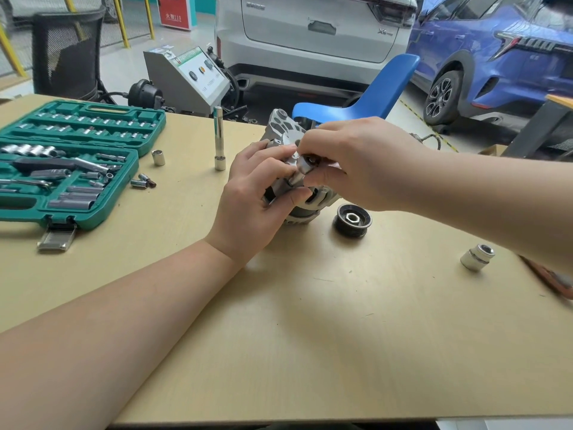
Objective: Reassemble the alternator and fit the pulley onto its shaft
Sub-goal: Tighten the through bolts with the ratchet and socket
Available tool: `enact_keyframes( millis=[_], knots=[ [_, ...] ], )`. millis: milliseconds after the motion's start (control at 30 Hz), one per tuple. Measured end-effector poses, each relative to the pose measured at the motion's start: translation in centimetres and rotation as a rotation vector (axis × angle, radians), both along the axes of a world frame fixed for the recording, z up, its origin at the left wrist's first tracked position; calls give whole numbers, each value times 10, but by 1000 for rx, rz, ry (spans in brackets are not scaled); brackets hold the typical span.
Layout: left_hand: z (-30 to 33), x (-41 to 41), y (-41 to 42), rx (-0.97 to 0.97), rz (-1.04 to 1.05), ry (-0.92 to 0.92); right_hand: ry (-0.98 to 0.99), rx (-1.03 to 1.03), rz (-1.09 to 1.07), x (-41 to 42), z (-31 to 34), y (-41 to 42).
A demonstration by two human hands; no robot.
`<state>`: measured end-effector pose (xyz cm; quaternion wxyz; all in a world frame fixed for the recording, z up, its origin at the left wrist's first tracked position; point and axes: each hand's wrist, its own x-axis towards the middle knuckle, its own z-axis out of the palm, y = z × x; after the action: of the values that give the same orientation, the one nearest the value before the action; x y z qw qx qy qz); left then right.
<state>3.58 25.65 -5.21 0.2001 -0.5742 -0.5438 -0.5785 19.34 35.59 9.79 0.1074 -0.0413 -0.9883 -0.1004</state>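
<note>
A silver alternator [283, 128] lies on the wooden table [310, 321], mostly covered by both hands. My left hand [254, 200] grips its housing from the near left side. My right hand [356, 159] comes in from the right and pinches a small chrome socket [302, 170] set against the alternator's face. The black ribbed pulley [352, 219], with a silver nut in its centre, lies flat on the table just right of the alternator, apart from it.
An open green socket-set case [71, 162] fills the table's left. A tall chrome extension [219, 138] stands upright behind it, with loose sockets [158, 157] nearby. Another large socket [477, 256] lies at right. A blue chair [372, 100] and parked cars stand beyond the table.
</note>
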Motion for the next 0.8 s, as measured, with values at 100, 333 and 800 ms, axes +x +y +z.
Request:
enact_keyframes(
  millis=[100, 333, 800],
  knots=[
    [1, 2, -1, -26, 12, -17, 45, -124, -188, -3, -6, -7],
    [2, 1, -6, -45, 13, 5, 55, -724, -521, -17, 5, -21],
    [2, 3, -3, -18, 25, -3, -123, 6, -101, -4, 16, -12]
  ],
)
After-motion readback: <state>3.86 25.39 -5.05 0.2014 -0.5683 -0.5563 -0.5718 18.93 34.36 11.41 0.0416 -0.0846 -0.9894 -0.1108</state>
